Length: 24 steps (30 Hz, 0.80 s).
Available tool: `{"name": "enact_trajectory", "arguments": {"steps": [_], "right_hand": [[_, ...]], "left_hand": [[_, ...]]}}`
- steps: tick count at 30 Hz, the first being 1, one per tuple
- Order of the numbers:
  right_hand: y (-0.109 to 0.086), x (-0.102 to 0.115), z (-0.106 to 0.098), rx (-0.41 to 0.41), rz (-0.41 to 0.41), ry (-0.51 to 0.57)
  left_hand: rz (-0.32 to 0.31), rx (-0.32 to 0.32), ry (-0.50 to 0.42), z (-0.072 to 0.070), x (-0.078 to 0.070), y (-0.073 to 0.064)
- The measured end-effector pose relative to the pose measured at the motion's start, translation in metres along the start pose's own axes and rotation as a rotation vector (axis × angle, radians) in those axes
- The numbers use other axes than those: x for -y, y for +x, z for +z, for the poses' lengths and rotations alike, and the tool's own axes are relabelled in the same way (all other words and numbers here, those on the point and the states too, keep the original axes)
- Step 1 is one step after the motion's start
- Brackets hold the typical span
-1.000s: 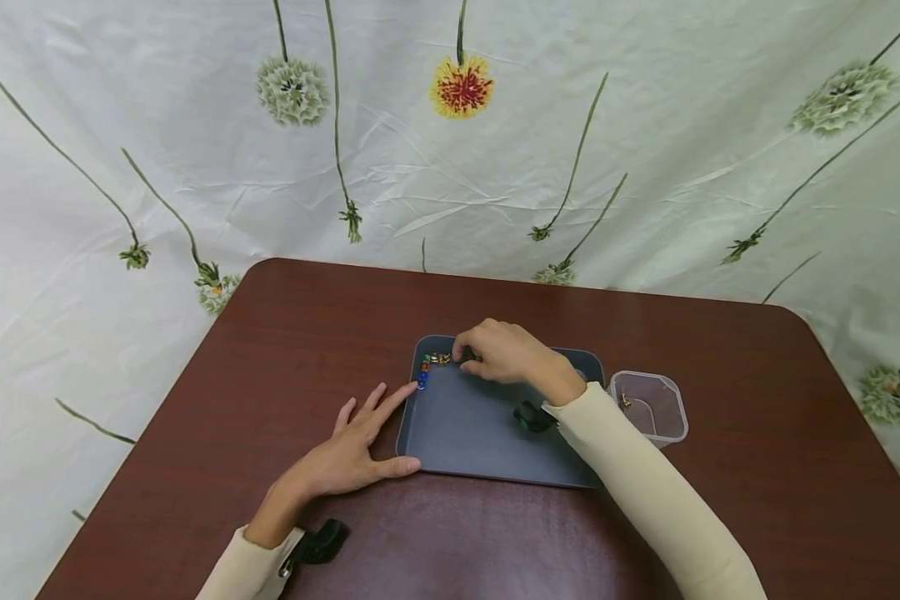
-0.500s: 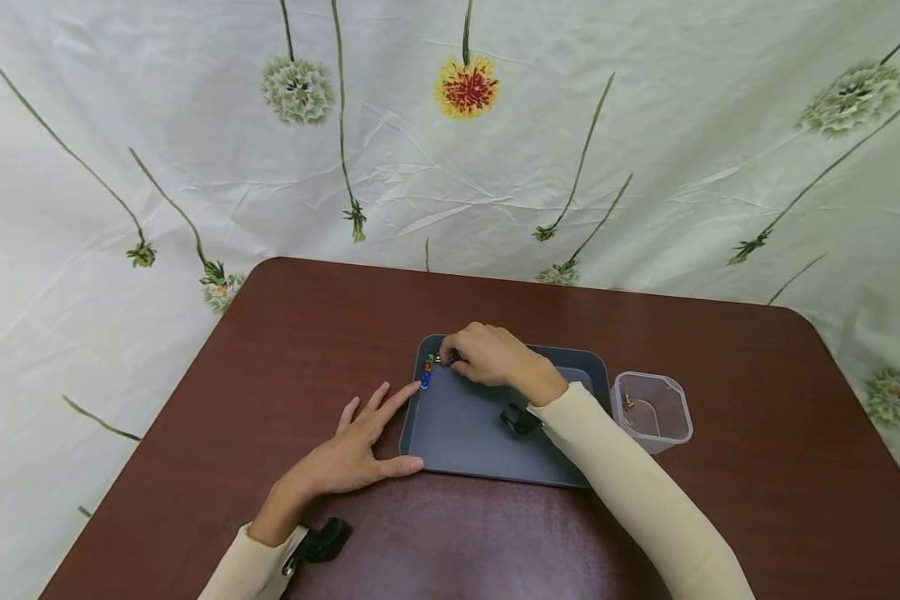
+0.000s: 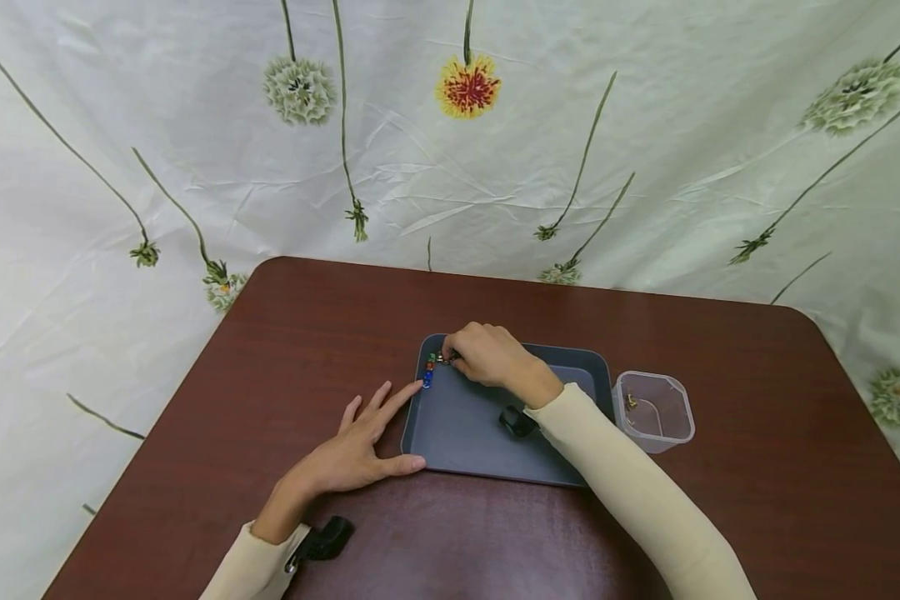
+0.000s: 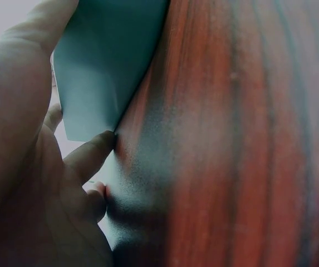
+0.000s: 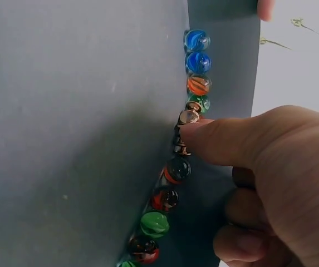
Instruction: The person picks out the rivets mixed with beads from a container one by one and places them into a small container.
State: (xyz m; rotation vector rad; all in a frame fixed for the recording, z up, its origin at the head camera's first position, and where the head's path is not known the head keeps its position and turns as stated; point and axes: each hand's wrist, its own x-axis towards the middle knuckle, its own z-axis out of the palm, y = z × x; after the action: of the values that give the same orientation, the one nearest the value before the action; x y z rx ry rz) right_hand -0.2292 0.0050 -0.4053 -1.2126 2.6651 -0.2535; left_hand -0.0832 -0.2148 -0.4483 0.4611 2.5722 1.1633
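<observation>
Found right hand (image 3: 487, 354) at the far-left corner of the blue-grey tray (image 3: 465, 442), fingers curled and grip narrow, pinching small brass-coloured pieces (image 5: 190, 117) between thumb and a finger mostly lost to view. Could not count the pieces, given the thumb across them. Located them low against the tray wall, directly under the right thumb tip, between a green marble (image 5: 199, 103) and a dark marble (image 5: 177, 169) with a red band, close to both. Judged their long axis to run with the row of marbles (image 5: 155, 224) rather than across it. Rated that line the controlling relation: marbles off both ends, tray wall on one flank, open tray floor on the other. Traced the row round the corner and along the left rim to two blue marbles (image 5: 198, 62).

Found left hand (image 3: 352, 454) spread wide, holding nothing, with one fingertip at the left rim just beside the last blue marble and thumb at the near-left corner. Rated right hand the nearer, being in contact; recorded left hand as apart from the pieces. Noted clear box (image 3: 667, 408) just right of the tray, with brass-coloured bits (image 3: 630, 402) inside, on the reddish-brown surface (image 3: 330, 333).
</observation>
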Motion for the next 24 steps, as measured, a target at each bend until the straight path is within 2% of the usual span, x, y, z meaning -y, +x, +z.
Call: {"name": "enact_trajectory", "arguments": {"steps": [10, 24], "right_hand": [[-0.0018, -0.0002, 0.0032, 0.03, 0.009, -0.026], [-0.0063, 0.0, 0.0059, -0.015, 0.011, -0.035]], "left_hand": [[0.003, -0.003, 0.008, -0.0001, -0.0002, 0.0006], [0.0, -0.002, 0.003, -0.0006, -0.0008, -0.0007]]}}
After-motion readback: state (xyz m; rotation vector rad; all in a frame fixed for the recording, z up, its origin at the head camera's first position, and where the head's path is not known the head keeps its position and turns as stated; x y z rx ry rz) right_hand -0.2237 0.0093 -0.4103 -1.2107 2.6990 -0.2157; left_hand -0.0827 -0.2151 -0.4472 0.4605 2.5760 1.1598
